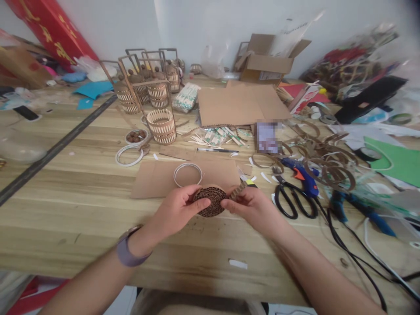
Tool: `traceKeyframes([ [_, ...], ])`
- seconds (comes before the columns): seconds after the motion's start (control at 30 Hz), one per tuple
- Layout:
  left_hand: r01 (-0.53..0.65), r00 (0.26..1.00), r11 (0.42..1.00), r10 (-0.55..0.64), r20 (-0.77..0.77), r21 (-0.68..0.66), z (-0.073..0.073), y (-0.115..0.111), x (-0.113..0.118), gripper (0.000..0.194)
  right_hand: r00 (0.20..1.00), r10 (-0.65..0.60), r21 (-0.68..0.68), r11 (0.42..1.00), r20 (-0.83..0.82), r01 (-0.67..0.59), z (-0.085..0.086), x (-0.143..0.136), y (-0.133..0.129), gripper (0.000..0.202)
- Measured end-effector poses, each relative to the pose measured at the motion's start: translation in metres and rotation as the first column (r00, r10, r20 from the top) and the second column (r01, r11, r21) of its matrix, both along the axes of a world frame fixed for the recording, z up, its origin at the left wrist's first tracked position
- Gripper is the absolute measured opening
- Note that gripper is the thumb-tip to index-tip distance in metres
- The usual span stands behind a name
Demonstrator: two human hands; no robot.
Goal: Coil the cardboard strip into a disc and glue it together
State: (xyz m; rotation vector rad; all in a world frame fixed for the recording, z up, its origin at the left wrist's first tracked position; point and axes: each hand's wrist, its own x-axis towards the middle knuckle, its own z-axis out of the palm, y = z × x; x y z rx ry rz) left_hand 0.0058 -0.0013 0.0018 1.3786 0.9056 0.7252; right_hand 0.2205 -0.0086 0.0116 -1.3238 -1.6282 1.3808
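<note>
A round coil of brown corrugated cardboard [211, 209] is held just above the table between my two hands. My left hand [179, 208] grips its left side, with the thumb lying across the top face. On the right edge, my right hand [251, 208] pinches the coil. A loose end of the corrugated strip [239, 190] sticks out above the right fingers. Behind the coil, a white tape ring [188, 175] rests on a flat cardboard piece [154, 179].
Scissors [295, 199], a blue glue gun [303, 177] with cables and cardboard strip loops [331, 162] lie to the right. Small slatted baskets [161, 127], a bowl of nuts [136, 137] and a pen [218, 150] are further back. An open box [269, 63] stands by the wall.
</note>
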Motion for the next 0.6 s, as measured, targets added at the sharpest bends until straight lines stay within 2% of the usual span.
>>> traceKeyframes([
  [0.13,0.052,0.999,0.999,-0.052,0.017,0.001,0.0027,0.0009,-0.0024,0.044,1.000,0.013,-0.039,0.999,-0.023,-0.014,-0.0001,0.0025,0.0028,0.030],
  [0.33,0.137,0.987,0.986,-0.126,-0.104,0.100,0.0046,0.0047,-0.0062,0.040,0.999,-0.004,-0.058,0.998,0.046,0.006,0.0004,0.0083,0.0026,0.028],
  [0.43,0.195,0.968,0.972,-0.170,-0.182,0.129,0.0047,0.0057,-0.0078,0.036,0.996,0.050,-0.071,0.997,0.073,-0.045,0.0019,0.0092,0.0004,0.023],
  [0.6,0.237,0.927,0.949,-0.157,-0.341,0.208,0.0102,0.0046,-0.0090,0.032,0.967,0.169,-0.022,0.986,0.190,-0.168,0.0082,0.0092,-0.0008,0.021],
])
